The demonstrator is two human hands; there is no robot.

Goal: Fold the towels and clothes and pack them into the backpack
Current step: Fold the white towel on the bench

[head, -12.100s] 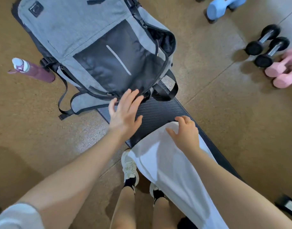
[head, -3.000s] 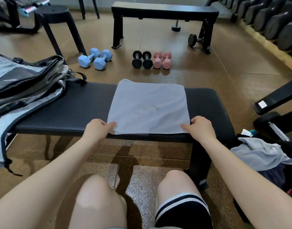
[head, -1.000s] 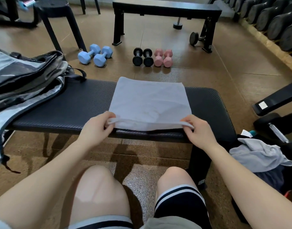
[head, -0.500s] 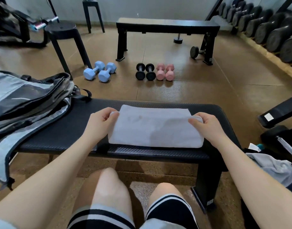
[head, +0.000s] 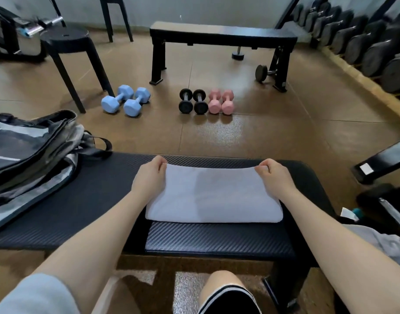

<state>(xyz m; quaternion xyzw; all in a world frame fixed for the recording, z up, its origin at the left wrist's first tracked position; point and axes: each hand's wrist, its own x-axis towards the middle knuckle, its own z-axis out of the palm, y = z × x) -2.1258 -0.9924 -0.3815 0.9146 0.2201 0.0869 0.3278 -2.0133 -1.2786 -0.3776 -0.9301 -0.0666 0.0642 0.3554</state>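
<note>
A white towel [head: 213, 196] lies folded in half on the black padded bench [head: 217, 240] in front of me. My left hand [head: 149, 176] pinches its far left corner and my right hand [head: 273, 175] pinches its far right corner, both pressed down at the far edge. The grey and black backpack [head: 29, 150] lies on its side on the bench's left end, its opening facing the towel. A heap of grey clothing [head: 382, 243] sits on the floor at the lower right, partly cut off by my right arm.
Blue dumbbells [head: 126, 100], black dumbbells [head: 193, 100] and pink dumbbells [head: 221, 101] lie on the brown floor beyond the bench. A second black bench [head: 221, 36] stands farther back, a black stool [head: 67, 41] at the left, a dumbbell rack [head: 371, 41] at the right.
Both hands carried the towel's near edge over to the far edge, folding it in half. The view has tilted up and moved closer to the bench.
</note>
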